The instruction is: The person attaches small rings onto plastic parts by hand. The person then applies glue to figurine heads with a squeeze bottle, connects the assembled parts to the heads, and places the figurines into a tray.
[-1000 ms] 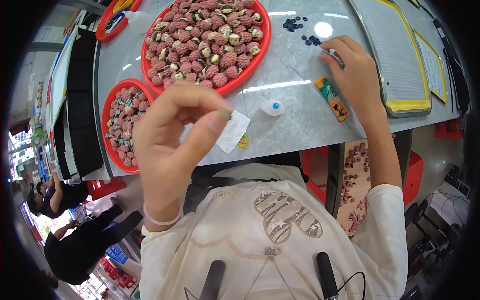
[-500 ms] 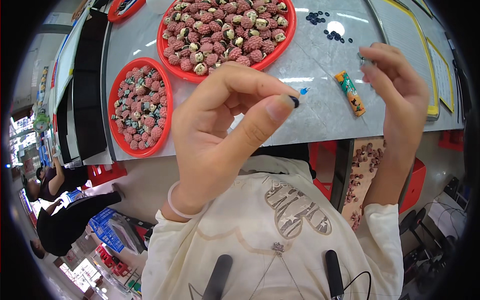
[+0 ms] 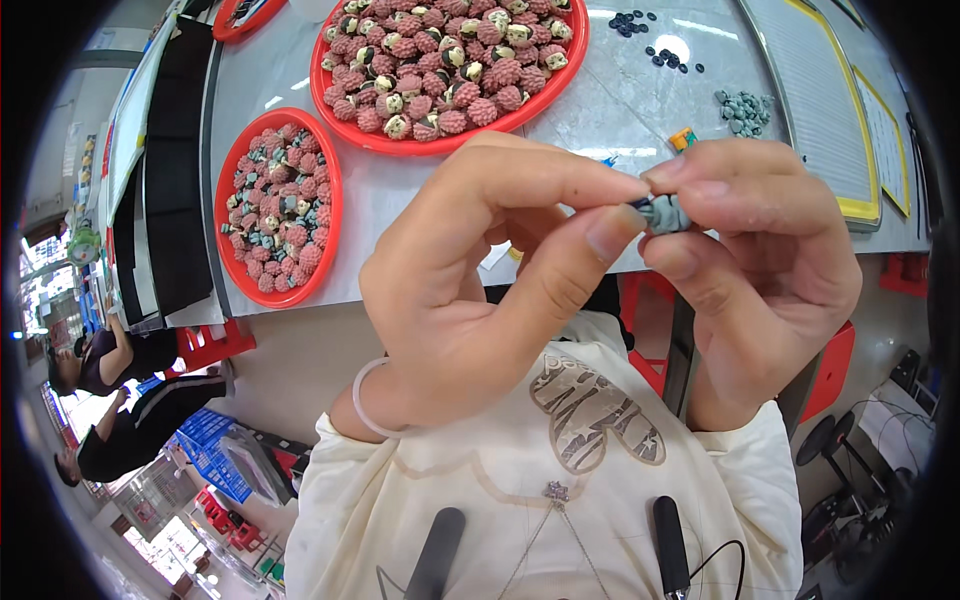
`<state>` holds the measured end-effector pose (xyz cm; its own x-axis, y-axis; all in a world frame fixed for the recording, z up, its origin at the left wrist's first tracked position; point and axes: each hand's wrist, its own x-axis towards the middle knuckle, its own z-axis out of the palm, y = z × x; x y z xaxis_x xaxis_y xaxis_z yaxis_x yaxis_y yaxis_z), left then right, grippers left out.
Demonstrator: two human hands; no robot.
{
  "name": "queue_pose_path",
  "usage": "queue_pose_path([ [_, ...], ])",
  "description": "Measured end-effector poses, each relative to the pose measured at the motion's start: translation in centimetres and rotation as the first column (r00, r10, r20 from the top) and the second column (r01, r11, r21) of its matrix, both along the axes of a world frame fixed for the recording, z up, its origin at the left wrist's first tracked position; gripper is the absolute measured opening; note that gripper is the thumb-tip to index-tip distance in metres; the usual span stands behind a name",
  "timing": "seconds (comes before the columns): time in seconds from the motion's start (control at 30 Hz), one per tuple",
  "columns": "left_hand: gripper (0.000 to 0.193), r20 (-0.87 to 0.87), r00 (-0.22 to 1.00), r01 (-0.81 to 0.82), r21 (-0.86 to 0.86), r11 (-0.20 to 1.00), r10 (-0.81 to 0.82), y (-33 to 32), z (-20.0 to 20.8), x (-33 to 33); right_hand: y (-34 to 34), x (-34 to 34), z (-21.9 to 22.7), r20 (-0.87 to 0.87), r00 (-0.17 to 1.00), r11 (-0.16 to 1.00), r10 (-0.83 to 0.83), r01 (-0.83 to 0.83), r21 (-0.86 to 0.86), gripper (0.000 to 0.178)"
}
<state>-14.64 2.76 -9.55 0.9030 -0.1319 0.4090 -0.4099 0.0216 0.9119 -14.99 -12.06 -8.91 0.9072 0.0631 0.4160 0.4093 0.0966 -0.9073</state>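
Observation:
In front of my chest the two hands meet, fingertips almost touching. My left hand [image 3: 470, 270] pinches a small dark blue piece [image 3: 640, 203] between thumb and index finger; most of it is covered. Pressed up against it is a small grey-green moulded piece [image 3: 666, 213], gripped by the thumb and fingers of my right hand [image 3: 770, 260]. Beyond the right hand lies a heap of similar grey-green pieces [image 3: 744, 113]. Several small dark blue rings [image 3: 668, 60] are scattered at the far side of the table. An orange tube-shaped item [image 3: 683, 138] is mostly hidden behind the right hand.
A large red basin [image 3: 420, 149] holds pink bumpy pieces with cream-and-black parts. Left of it, a smaller red basin [image 3: 335, 200] holds pink and grey-green pieces. Yellow-edged panels [image 3: 868, 213] lie on the right of the grey table [image 3: 590, 125]. Two people are at the far left.
My right hand has come down and left with the grey-green piece, bringing it against the dark blue piece. The left hand has shifted slightly right. The grey-green heap is now uncovered.

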Motion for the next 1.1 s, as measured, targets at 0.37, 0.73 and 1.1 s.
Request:
queue_pose_path([
  [0.37, 0.011, -0.397, 0.784, 0.192, -0.577, 0.794, -0.477, 0.3, 0.1, 0.5, 0.7, -0.8, -0.2, 0.172, 0.974, 0.979, -0.146, 0.167, -0.114, 0.02],
  [0.73, 0.023, 0.335, 0.922, 0.138, 0.188, 0.972, -0.196, 0.9, -0.2, 2.7, -0.1, 0.1, -0.6, -0.111, 0.993, 0.988, 0.025, -0.007, 0.154, 0.017],
  [1.1, 0.021, 0.166, 0.957, 0.097, 0.584, 0.806, -0.236, 0.1, 2.8, 10.7, -10.5, 10.6, -3.7, -0.182, 0.908, 0.881, -0.376, 0.29, -0.374, 0.02],
])
